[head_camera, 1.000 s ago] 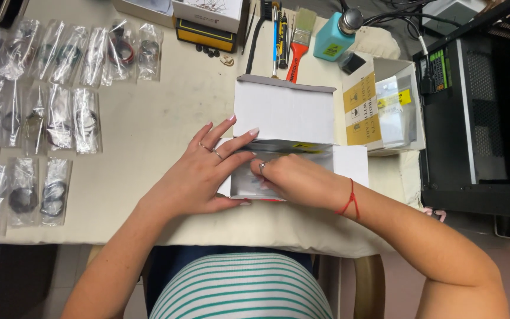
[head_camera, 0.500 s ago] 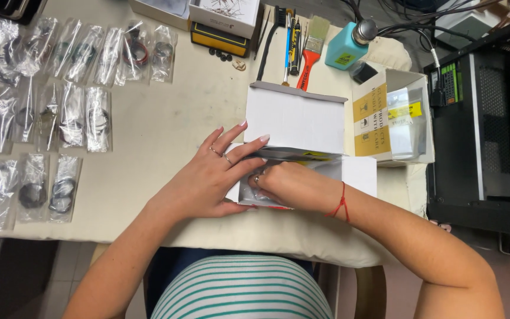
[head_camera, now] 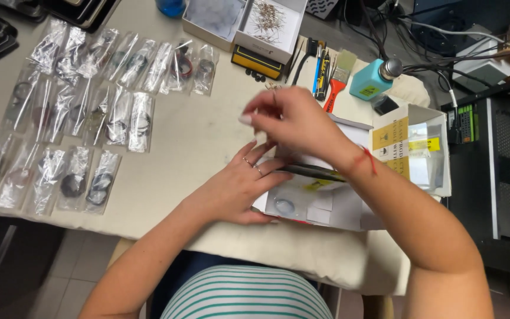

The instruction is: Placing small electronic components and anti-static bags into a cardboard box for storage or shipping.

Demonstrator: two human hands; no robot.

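My left hand [head_camera: 237,189] lies flat, fingers spread, on the left edge of an open white box [head_camera: 349,218] at the table's near edge. Inside the box lie a clear bag with a small ring [head_camera: 284,205] and a dark flat strip [head_camera: 317,172]. My right hand [head_camera: 293,121] is raised above the box, blurred by motion, its fingertips pinched together toward the left. Whether something small sits between them is unclear. A red string circles my right wrist.
Several clear bags of small parts [head_camera: 78,112] lie in rows at left. Behind are white trays of components [head_camera: 270,20], a yellow-black device [head_camera: 261,62], a brush [head_camera: 336,82], a teal bottle [head_camera: 370,82] and an open carton [head_camera: 411,147]. Black equipment [head_camera: 497,165] stands right.
My right hand has lifted off the box and risen up and to the left. The camera has moved closer. My left hand stays on the box.
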